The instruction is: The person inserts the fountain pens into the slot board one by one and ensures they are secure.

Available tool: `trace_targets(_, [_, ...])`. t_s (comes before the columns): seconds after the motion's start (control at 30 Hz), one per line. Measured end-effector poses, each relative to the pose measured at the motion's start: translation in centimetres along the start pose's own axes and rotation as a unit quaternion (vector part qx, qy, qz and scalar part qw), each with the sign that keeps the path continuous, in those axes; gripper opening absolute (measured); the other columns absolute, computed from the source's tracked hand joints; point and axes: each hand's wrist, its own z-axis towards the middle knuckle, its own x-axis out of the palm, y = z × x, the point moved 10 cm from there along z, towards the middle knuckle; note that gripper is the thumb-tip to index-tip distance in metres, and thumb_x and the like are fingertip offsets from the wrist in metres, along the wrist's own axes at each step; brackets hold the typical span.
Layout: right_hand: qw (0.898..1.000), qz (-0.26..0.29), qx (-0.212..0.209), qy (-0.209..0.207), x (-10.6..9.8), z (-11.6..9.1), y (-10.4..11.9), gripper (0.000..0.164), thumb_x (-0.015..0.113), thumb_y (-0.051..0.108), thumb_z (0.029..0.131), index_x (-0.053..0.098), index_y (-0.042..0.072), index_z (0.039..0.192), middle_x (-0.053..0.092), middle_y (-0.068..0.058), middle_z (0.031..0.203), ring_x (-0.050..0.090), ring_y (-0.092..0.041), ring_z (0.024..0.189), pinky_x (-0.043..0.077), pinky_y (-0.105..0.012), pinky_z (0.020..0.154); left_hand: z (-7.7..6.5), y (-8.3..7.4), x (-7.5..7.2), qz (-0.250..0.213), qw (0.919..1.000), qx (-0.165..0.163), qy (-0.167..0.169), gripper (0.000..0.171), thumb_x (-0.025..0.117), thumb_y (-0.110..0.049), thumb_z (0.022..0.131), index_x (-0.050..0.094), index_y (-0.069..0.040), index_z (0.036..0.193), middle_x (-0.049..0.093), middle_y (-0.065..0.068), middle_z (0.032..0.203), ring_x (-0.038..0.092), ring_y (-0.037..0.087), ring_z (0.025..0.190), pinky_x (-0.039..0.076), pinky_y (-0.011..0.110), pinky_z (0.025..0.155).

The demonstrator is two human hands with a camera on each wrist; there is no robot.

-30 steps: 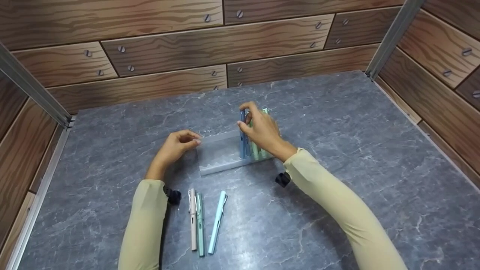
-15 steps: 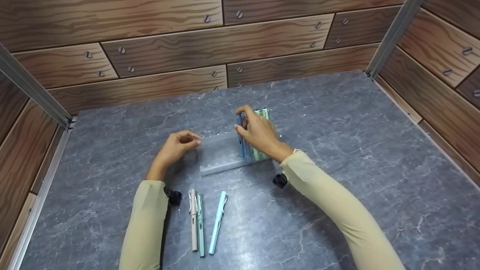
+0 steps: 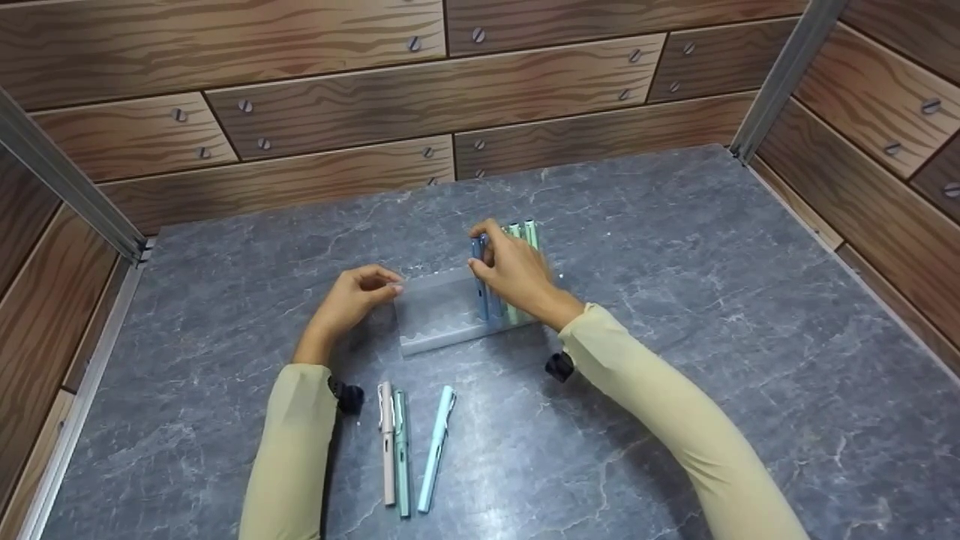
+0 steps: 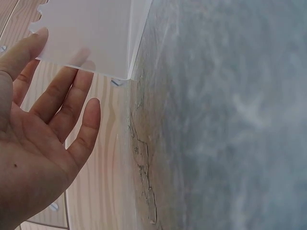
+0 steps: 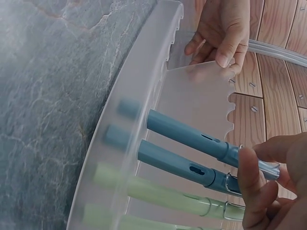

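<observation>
A translucent plastic pen rack (image 3: 435,304) with notched edges stands mid-table. My left hand (image 3: 356,296) pinches its left end; in the left wrist view the thumb lies on one face with fingers behind. Near the rack's middle, my right hand (image 3: 517,274) holds a blue pen (image 5: 184,134) by its clip end. That pen's lower end sits inside the rack's front trough. Beside it stands a second blue pen (image 5: 175,165), then two light green pens (image 5: 153,191), all upright in the rack. My right hand partly hides these in the head view.
Closer to me on the marbled table (image 3: 637,450) lie a pinkish-grey pen (image 3: 387,442), a dark green pen (image 3: 403,454) and a light blue pen (image 3: 437,450). Wood-patterned walls (image 3: 337,105) with metal corner posts (image 3: 780,82) enclose the table.
My right hand has shifted slightly left and down, and the blue pen has come lower in the rack with it. The left hand keeps its grip on the rack's end.
</observation>
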Motion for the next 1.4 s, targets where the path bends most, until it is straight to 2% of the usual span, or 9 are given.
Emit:
trace_targets(0.33, [1.000, 0.007, 0.012, 0.006, 0.0, 0.0, -0.5, 0.036, 0.068, 0.021, 0.090, 0.055, 0.014, 0.123, 0.065, -0.001, 0.078, 0.056, -0.014, 0.061, 0.040, -0.028, 0.056, 0.0, 0.2, -0.1, 0.001, 1.0000, -0.006, -0.001, 0.024, 0.069, -0.016, 0.089, 0.068, -0.001, 0.108, 0.070, 0.002, 0.096, 0.061, 0.005, 0.084, 0.048, 0.023, 0.077])
trace_targets(0.53, [0.999, -0.006, 0.021, 0.032, 0.1, 0.0, -0.6, 0.041, 0.068, 0.021, 0.090, 0.054, 0.016, 0.128, 0.066, -0.001, 0.077, 0.056, -0.013, 0.059, 0.040, -0.028, 0.055, -0.1, 0.0, -0.1, -0.001, 1.0000, -0.003, -0.001, 0.022, 0.069, -0.016, 0.089, 0.069, -0.002, 0.106, 0.069, -0.001, 0.094, 0.061, 0.006, 0.084, 0.048, 0.022, 0.077])
trace_targets(0.73, [0.998, -0.024, 0.029, 0.059, 0.6, -0.1, -0.8, 0.048, 0.066, 0.019, 0.091, 0.051, 0.022, 0.137, 0.064, 0.000, 0.072, 0.049, -0.011, 0.054, 0.036, -0.027, 0.049, 0.0, 0.0, -0.3, 0.009, 0.9999, 0.004, -0.006, 0.021, 0.069, -0.016, 0.089, 0.069, -0.003, 0.106, 0.069, 0.001, 0.095, 0.061, 0.006, 0.083, 0.048, 0.022, 0.076])
trace_targets(1.0, [0.997, -0.039, 0.030, 0.057, 0.8, -0.2, -0.8, 0.049, 0.065, 0.021, 0.092, 0.049, 0.025, 0.139, 0.054, 0.003, 0.060, 0.041, -0.009, 0.046, 0.028, -0.024, 0.043, -0.1, 0.0, -0.1, 0.010, 0.9999, -0.003, 0.004, 0.022, 0.068, -0.018, 0.090, 0.069, -0.004, 0.108, 0.069, 0.004, 0.099, 0.061, 0.007, 0.086, 0.049, 0.025, 0.079])
trace_targets(1.2, [0.997, -0.036, 0.035, 0.063, 1.0, -0.1, -0.9, 0.049, 0.064, 0.022, 0.093, 0.049, 0.028, 0.139, 0.058, 0.002, 0.062, 0.047, -0.008, 0.043, 0.031, -0.024, 0.042, -0.1, 0.1, -0.1, 0.009, 0.9999, -0.011, 0.003, 0.022, 0.068, -0.018, 0.090, 0.069, -0.005, 0.107, 0.069, 0.003, 0.098, 0.061, 0.007, 0.086, 0.049, 0.026, 0.079])
trace_targets(1.4, [0.997, -0.032, 0.030, 0.062, 1.0, -0.1, -1.0, 0.049, 0.065, 0.023, 0.092, 0.049, 0.028, 0.139, 0.057, 0.001, 0.060, 0.046, -0.010, 0.045, 0.032, -0.025, 0.043, -0.1, 0.2, 0.0, 0.006, 0.9999, -0.010, 0.004, 0.023, 0.068, -0.018, 0.090, 0.069, -0.004, 0.108, 0.069, 0.002, 0.099, 0.061, 0.006, 0.086, 0.048, 0.024, 0.078])
